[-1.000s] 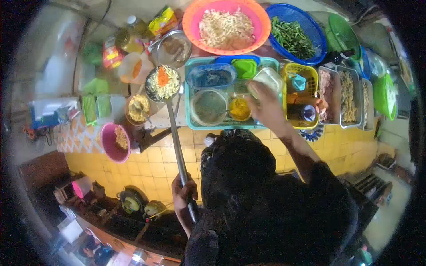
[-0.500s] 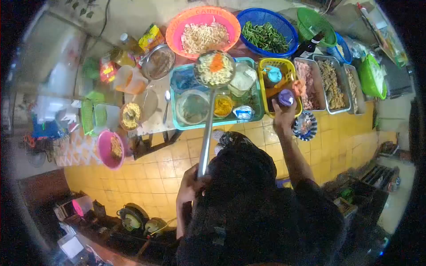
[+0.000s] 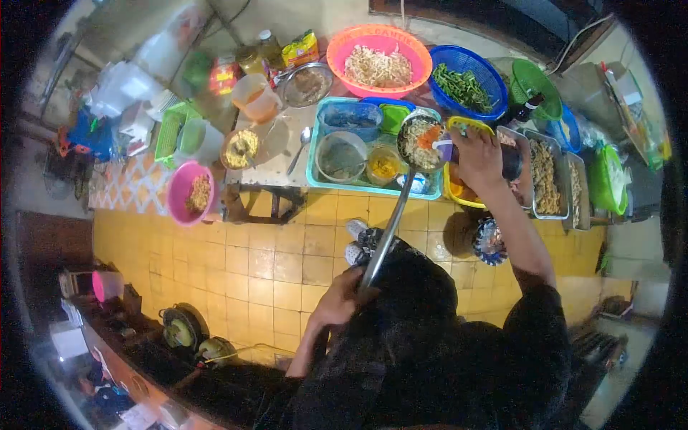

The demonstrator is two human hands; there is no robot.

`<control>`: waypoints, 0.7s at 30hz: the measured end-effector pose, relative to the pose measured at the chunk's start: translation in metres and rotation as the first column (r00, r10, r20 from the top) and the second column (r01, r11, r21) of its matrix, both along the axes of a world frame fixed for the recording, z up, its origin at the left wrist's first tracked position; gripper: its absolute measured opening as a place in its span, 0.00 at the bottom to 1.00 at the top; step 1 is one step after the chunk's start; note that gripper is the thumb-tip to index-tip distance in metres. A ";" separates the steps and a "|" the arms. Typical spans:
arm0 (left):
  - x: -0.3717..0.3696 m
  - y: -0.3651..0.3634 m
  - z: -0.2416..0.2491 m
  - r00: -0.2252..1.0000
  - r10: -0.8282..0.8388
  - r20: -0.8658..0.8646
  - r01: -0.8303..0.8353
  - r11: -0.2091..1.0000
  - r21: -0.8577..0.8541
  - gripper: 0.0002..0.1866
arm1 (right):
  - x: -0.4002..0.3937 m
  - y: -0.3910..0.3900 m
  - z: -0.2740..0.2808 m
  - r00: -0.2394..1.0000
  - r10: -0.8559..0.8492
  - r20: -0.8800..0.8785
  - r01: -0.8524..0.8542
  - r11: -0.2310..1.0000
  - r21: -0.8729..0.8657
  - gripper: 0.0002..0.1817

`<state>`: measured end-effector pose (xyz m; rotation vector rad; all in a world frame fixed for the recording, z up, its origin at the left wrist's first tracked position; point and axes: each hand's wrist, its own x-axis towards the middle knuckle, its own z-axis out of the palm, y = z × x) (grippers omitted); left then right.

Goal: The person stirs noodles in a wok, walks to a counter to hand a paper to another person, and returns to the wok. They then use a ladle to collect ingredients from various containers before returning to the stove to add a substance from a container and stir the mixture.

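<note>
My left hand (image 3: 337, 297) is closed round the long metal handle of a ladle (image 3: 390, 240). The ladle's round bowl (image 3: 423, 143) holds pale chopped food with an orange-red heap on it, above the right part of the turquoise tray (image 3: 309, 168). My right hand (image 3: 476, 158) grips a dark bottle (image 3: 511, 161) with a purple cap, tilted on its side. Its white spout points left, at the ladle's bowl. Behind my right hand stands the yellow basket (image 3: 459, 195), partly hidden.
Along the back are a pink basin (image 3: 337, 61) of shredded food, a blue basket (image 3: 436, 64) of green vegetables and a green basket (image 3: 545, 89). Metal trays (image 3: 566, 208) stand at the right. At the left are a pink bowl (image 3: 175, 193) and an orange-tinted container (image 3: 254, 100).
My right hand has lifted the bottle from the yellow basket and tipped it towards the ladle. The ladle has moved right relative to the turquoise tray, and the view has shifted.
</note>
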<state>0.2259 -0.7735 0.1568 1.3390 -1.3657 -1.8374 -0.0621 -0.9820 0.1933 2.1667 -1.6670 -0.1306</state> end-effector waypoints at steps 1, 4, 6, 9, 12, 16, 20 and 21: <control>-0.001 0.004 -0.005 1.000 0.027 -0.013 -0.026 0.999 0.033 0.16 | -0.001 -0.002 -0.007 0.999 -0.034 0.006 0.033 0.999 0.035 0.28; -0.004 0.011 -0.019 0.997 0.061 -0.054 -0.063 0.998 -0.025 0.17 | 0.000 0.001 -0.009 0.988 -0.090 -0.127 0.094 0.995 0.028 0.28; -0.008 0.013 -0.017 0.991 0.093 -0.100 -0.095 0.995 -0.014 0.16 | -0.007 0.005 -0.015 0.993 -0.050 -0.104 0.052 0.999 0.010 0.30; -0.010 0.011 -0.016 0.985 0.092 -0.143 -0.095 0.995 -0.014 0.11 | -0.012 0.011 -0.016 0.960 -0.247 0.130 0.212 0.948 0.237 0.41; -0.009 0.000 0.004 0.994 0.046 -0.102 -0.039 0.997 0.065 0.07 | -0.037 0.015 -0.037 0.836 -0.306 0.456 0.164 0.932 0.324 0.44; -0.016 -0.014 0.008 0.989 0.030 -0.147 -0.008 0.989 0.147 0.08 | -0.052 0.023 -0.063 0.607 -0.151 0.780 0.093 0.989 0.118 0.43; -0.029 -0.033 -0.001 0.993 -0.014 -0.116 0.023 0.997 0.071 0.08 | -0.076 0.029 -0.108 0.341 -0.152 0.928 0.090 0.988 0.128 0.37; -0.036 -0.040 0.002 0.988 0.029 -0.151 -0.008 0.990 0.139 0.08 | -0.083 0.030 -0.115 0.282 -0.169 0.944 0.089 0.985 0.150 0.36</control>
